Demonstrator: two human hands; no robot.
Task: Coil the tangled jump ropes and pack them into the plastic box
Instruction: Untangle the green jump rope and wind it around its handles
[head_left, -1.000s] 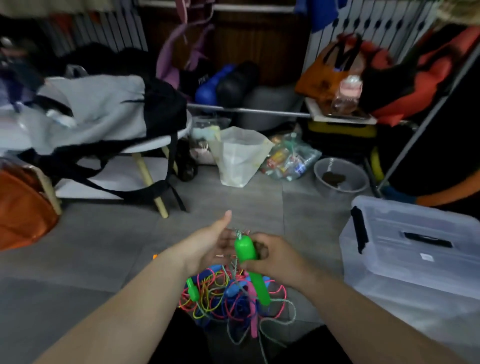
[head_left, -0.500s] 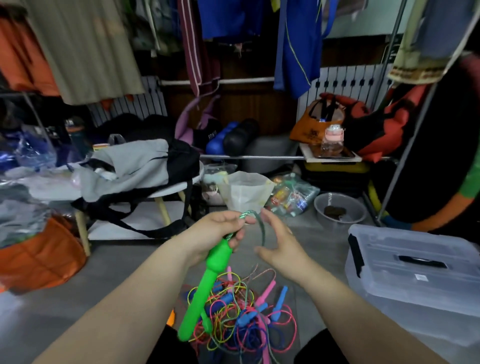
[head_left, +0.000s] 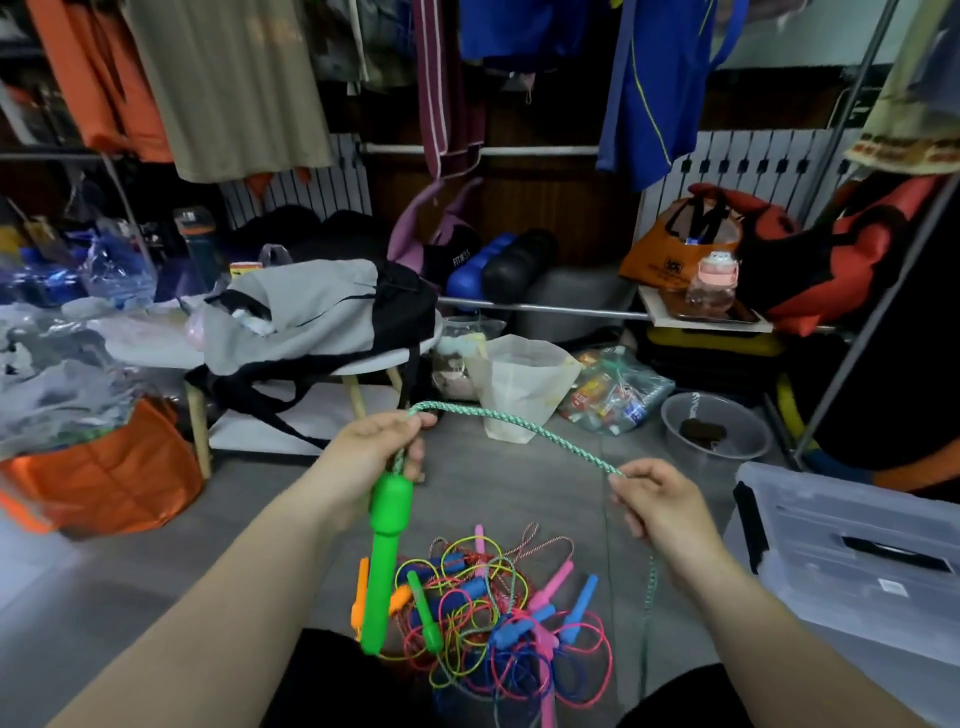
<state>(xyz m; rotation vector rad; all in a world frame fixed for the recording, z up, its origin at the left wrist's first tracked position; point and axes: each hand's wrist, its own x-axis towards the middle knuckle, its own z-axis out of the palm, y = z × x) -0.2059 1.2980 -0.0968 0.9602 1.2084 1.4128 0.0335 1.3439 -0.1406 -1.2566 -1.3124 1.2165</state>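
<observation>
The left hand (head_left: 375, 451) curls its fingers round the braided rope (head_left: 545, 435) above its green handle (head_left: 387, 551), which dangles over the tangled pile (head_left: 498, 618). The right hand (head_left: 658, 503) pinches the rope. Coiling seems barely begun, and the next move is to gather loops leftward. The lidded plastic box (head_left: 852, 566) sits right of the pile.

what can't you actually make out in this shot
Head view only:
- Braided rope: its far end drops behind dark clothing at the bottom edge.
- Plastic box: cut off by the right edge; the lid is on, so the contents are hidden; the label is too small to read.
- Tangled pile: overlapping loops hide which cord joins which handle.
</observation>
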